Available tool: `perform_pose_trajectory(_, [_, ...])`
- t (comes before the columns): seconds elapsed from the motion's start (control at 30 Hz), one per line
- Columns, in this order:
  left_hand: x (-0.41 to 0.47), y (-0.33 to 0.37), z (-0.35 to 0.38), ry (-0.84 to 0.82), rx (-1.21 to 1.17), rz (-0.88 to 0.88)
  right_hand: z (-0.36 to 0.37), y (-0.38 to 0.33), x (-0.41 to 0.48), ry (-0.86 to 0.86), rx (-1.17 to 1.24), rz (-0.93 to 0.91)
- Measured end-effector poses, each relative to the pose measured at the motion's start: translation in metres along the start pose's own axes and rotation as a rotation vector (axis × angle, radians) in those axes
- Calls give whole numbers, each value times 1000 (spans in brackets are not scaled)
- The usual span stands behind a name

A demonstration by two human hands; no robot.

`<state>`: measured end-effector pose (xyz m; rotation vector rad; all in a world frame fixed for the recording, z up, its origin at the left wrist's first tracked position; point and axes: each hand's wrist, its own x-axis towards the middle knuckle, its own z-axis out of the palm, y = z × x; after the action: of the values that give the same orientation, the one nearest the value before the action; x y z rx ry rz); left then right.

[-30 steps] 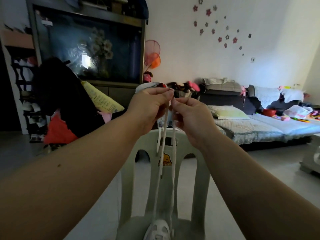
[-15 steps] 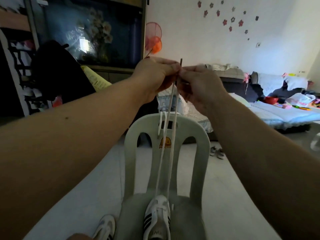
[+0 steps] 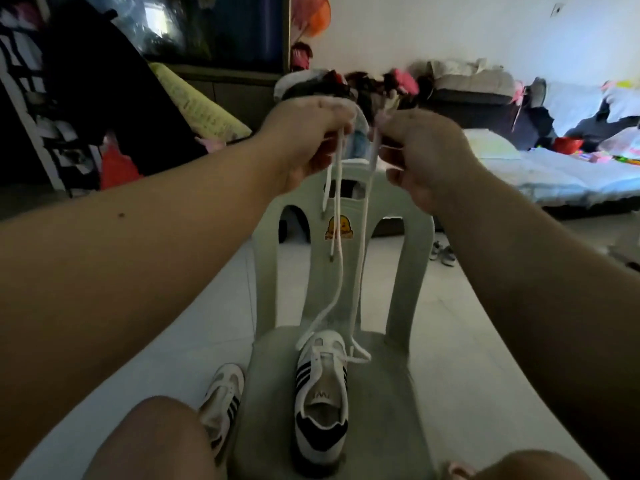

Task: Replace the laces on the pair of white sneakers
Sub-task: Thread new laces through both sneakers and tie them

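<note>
1. My left hand (image 3: 308, 133) and right hand (image 3: 420, 143) each pinch a strand of the white lace (image 3: 337, 271); half a second ago they touched, now they're apart.
2. The lace runs down to the sneaker (image 3: 320, 393) on the chair (image 3: 381, 393); the second sneaker (image 3: 221, 403) sits on the floor beside it.

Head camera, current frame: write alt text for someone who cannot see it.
Two raised hands, left hand and right hand, each pinch a strand of a white lace running down to a white sneaker on a pale plastic chair. A second sneaker lies on the floor beside it.
</note>
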<state>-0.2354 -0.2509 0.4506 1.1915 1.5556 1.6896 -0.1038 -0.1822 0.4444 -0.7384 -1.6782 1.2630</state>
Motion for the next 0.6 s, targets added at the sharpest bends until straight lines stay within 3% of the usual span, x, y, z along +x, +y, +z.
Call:
perform_pose_trajectory(0.23, [-20, -138, -13, 51, 50, -287, -27, 140, -36, 38, -231, 301])
perform_pose_trajectory(0.33, [-28, -199, -15, 30, 334, -410, -32, 205, -55, 1, -361, 418])
perform_pose_trajectory(0.47, [-39, -252, -9, -187, 608, -440, -29, 269, -67, -266, -676, 561])
perform_pose_trajectory(0.6, [-46, -281, -2, -426, 809, -420, -24, 298, -63, -545, -945, 548])
